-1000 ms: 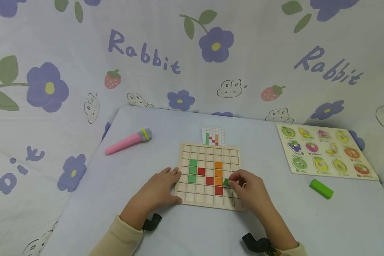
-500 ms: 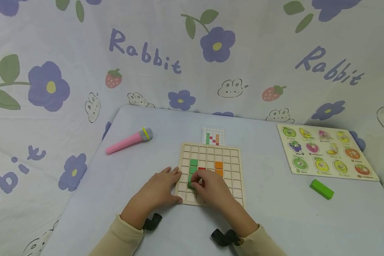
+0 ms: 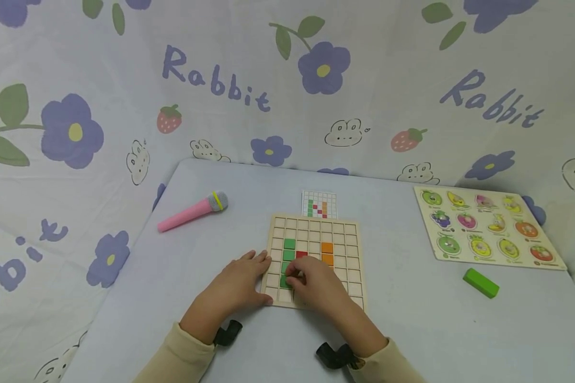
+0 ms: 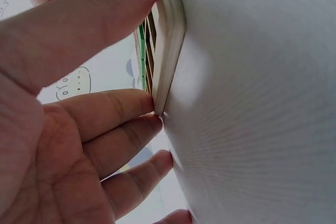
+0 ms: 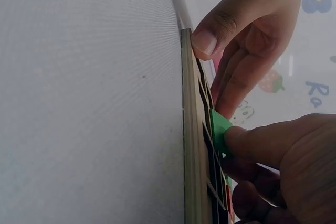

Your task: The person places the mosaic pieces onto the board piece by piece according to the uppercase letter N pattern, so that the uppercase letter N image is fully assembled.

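A wooden grid board [image 3: 316, 225] lies on the table, with green, red and orange square tiles in its cells. My right hand [image 3: 323, 284] pinches a green tile [image 3: 284, 281] between thumb and fingers, at the near end of the column of green tiles. In the right wrist view that green tile [image 5: 219, 129] stands tilted at the board. My left hand [image 3: 235, 282] rests along the board's left side. Its fingers [image 4: 113, 107] are fairly straight against the edge, and the thumb touches the corner. The right hand covers several of the red and orange tiles.
A small pattern card [image 3: 320, 197] lies touching the board's far edge. To the left is a pink toy microphone [image 3: 189, 214]. On the right are a fruit puzzle board [image 3: 489, 226] and a green block [image 3: 481, 282]. A printed cloth hangs behind the table.
My right hand has carried the green tile left, from the board's right side to the green column, then slightly nearer to me. My left hand has stayed in place.
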`<action>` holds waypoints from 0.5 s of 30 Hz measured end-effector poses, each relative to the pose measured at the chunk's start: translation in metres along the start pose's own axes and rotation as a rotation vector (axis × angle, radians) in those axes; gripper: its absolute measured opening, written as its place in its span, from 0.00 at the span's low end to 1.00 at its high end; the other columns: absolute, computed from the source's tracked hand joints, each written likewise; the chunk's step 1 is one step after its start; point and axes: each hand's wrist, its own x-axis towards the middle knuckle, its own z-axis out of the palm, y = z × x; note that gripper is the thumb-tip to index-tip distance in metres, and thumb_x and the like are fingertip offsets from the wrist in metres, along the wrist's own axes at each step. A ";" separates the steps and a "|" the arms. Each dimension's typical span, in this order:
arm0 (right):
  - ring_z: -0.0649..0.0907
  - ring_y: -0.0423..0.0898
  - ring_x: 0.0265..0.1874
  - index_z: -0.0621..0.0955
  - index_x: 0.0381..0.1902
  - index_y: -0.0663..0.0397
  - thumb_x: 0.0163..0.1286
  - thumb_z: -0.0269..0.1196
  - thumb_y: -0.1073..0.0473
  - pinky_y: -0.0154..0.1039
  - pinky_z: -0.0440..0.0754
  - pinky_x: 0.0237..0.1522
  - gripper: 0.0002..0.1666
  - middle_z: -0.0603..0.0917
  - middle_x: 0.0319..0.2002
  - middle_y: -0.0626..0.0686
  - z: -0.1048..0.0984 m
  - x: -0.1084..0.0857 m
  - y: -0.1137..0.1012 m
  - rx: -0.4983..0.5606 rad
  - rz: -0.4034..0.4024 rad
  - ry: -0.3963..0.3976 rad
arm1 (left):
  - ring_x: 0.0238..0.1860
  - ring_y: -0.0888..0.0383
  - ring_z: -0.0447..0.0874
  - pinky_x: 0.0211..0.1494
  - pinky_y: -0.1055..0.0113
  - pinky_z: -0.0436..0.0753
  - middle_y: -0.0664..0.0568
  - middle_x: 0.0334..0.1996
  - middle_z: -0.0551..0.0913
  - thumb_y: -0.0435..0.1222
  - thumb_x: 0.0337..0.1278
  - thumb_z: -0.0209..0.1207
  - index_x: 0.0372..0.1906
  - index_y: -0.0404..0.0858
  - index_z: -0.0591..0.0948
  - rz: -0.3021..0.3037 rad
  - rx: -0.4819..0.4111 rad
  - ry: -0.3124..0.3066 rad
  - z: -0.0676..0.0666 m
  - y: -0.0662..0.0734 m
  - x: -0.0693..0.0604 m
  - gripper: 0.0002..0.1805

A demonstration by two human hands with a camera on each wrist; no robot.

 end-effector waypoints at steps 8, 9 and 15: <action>0.82 0.40 0.38 0.91 0.39 0.51 0.72 0.75 0.60 0.41 0.87 0.46 0.02 0.86 0.39 0.44 0.002 -0.003 0.000 -0.080 -0.005 0.000 | 0.88 0.43 0.57 0.88 0.39 0.62 0.50 0.85 0.66 0.47 0.58 0.81 0.83 0.40 0.70 0.001 0.003 -0.007 0.001 0.002 0.000 0.51; 0.82 0.40 0.38 0.91 0.39 0.51 0.71 0.75 0.60 0.41 0.87 0.46 0.02 0.86 0.39 0.44 0.003 -0.003 -0.001 -0.082 -0.008 0.001 | 0.88 0.43 0.57 0.88 0.39 0.62 0.49 0.85 0.66 0.47 0.58 0.81 0.83 0.40 0.70 0.002 0.000 -0.009 0.001 0.001 0.000 0.51; 0.82 0.39 0.38 0.91 0.40 0.49 0.74 0.73 0.61 0.40 0.86 0.45 0.01 0.86 0.39 0.43 -0.001 -0.005 -0.002 -0.047 -0.035 0.013 | 0.87 0.42 0.59 0.87 0.41 0.64 0.47 0.85 0.67 0.46 0.61 0.79 0.83 0.37 0.71 0.001 -0.002 -0.003 -0.003 -0.002 -0.002 0.48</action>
